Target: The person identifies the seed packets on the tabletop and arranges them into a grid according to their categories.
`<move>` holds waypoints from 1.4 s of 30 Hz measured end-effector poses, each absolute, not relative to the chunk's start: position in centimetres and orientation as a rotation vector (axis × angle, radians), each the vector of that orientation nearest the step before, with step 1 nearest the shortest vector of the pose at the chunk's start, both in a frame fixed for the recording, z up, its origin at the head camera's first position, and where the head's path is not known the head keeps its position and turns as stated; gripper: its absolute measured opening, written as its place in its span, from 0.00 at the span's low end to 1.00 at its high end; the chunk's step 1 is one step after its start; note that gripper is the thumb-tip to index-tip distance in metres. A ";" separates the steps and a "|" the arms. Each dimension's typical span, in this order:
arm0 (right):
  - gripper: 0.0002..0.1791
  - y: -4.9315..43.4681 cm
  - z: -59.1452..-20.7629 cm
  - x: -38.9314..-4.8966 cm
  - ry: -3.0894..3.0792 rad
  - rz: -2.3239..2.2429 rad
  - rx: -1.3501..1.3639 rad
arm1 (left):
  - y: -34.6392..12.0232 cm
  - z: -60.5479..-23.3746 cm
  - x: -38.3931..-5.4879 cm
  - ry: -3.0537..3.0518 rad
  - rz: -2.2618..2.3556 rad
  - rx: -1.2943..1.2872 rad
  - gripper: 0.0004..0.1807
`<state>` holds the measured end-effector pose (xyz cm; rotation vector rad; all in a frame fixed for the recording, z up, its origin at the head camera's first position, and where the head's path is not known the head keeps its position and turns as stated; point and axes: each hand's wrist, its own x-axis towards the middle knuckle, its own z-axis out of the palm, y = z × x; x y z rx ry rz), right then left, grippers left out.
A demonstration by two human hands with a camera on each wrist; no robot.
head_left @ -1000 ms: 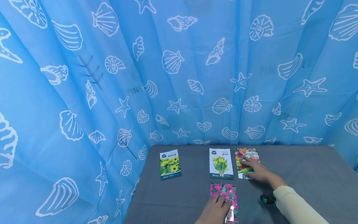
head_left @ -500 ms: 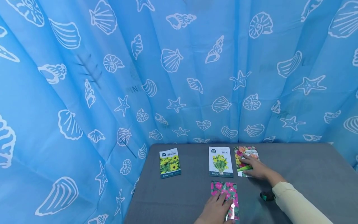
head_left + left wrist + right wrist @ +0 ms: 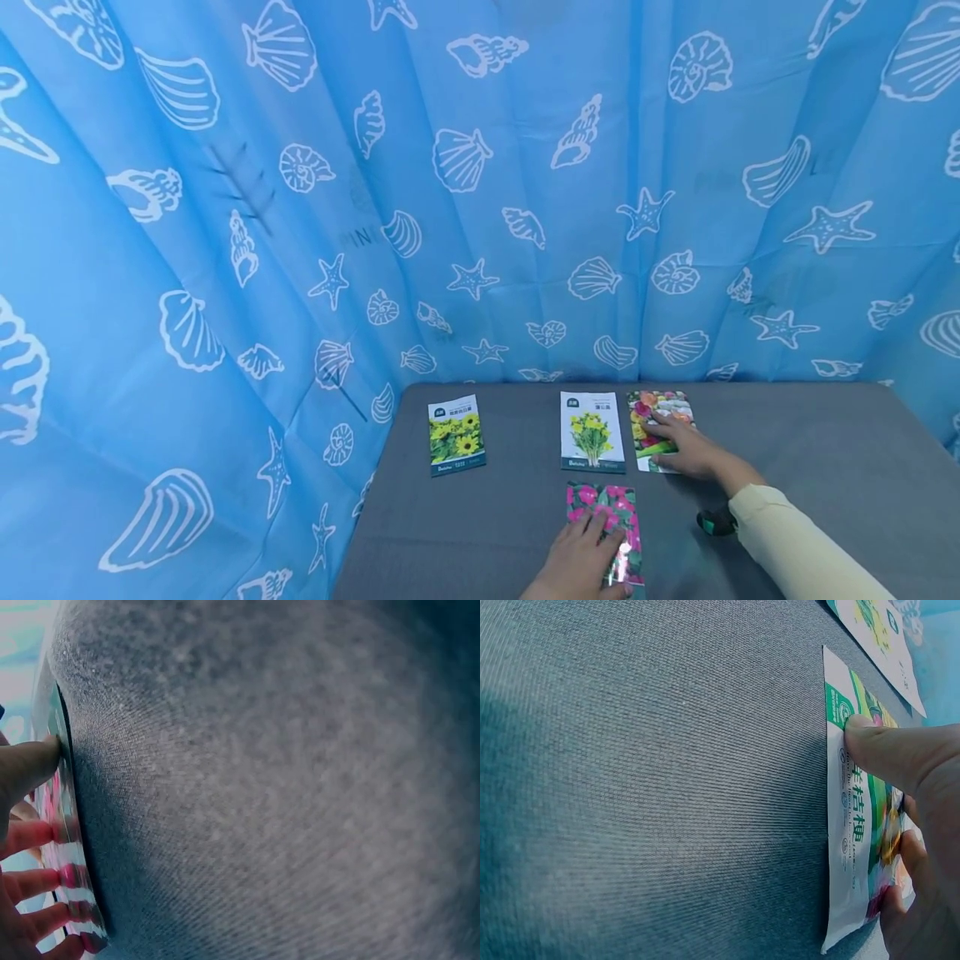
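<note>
In the head view, my left hand (image 3: pixel 579 557) lies with spread, fairly straight fingers on a seed packet with pink flowers (image 3: pixel 628 533) at the near middle of the table. The left wrist view shows the thumb and fingertips touching this packet's glossy face (image 3: pixel 64 802). Farther off to the right, my right hand (image 3: pixel 692 450) rests on a seed packet with multicoloured flowers (image 3: pixel 643 412). Seen from the right wrist, its thumb presses near the green-and-white end of that packet (image 3: pixel 847 862), and the other fingers lie across the picture. Both packets are partly hidden by the hands.
A white seed packet with yellow flowers (image 3: pixel 592 433) lies just left of my right hand. Another packet with yellow daisy-like flowers (image 3: pixel 457 437) lies at the far left of the grey table (image 3: pixel 517 500). A blue shell-patterned curtain (image 3: pixel 480 225) hangs behind.
The packet with pink flowers has shifted very slightly to the right under my left hand. My right hand stays on its packet, and the other packets lie as before.
</note>
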<state>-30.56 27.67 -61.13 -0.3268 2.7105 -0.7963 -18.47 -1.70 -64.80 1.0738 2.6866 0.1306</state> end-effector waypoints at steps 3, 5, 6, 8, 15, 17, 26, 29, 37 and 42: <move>0.36 27.7 -61.1 -30.6 2.703 -0.789 -0.328 | -1.7 -64.6 -18.6 2.639 0.183 0.987 0.38; 0.36 27.8 -61.2 -30.5 2.705 -0.796 -0.334 | -1.5 -64.3 -18.5 2.626 0.184 0.945 0.38; 0.36 27.8 -61.3 -30.5 2.706 -0.803 -0.336 | -1.5 -64.2 -18.5 2.628 0.181 0.940 0.38; 0.36 27.9 -61.4 -30.5 2.714 -0.810 -0.347 | -1.5 -64.2 -18.4 2.643 0.172 0.956 0.38; 0.37 27.9 -61.6 -30.6 2.724 -0.824 -0.362 | -1.8 -64.3 -18.4 2.648 0.205 0.970 0.36; 0.37 27.9 -61.7 -30.6 2.724 -0.818 -0.360 | -2.0 -64.2 -18.4 2.646 0.215 0.971 0.35; 0.37 27.9 -61.5 -30.7 2.709 -0.815 -0.352 | -3.7 -64.5 -17.5 2.667 0.208 1.017 0.34; 0.37 28.0 -61.4 -30.7 2.709 -0.806 -0.352 | -4.0 -64.6 -17.3 2.680 0.194 1.036 0.34; 0.37 27.9 -61.2 -30.5 2.707 -0.800 -0.350 | -3.7 -64.6 -17.1 2.720 0.118 1.046 0.32; 0.37 27.9 -61.3 -30.5 2.710 -0.794 -0.346 | -3.5 -64.6 -17.1 2.727 0.081 1.042 0.32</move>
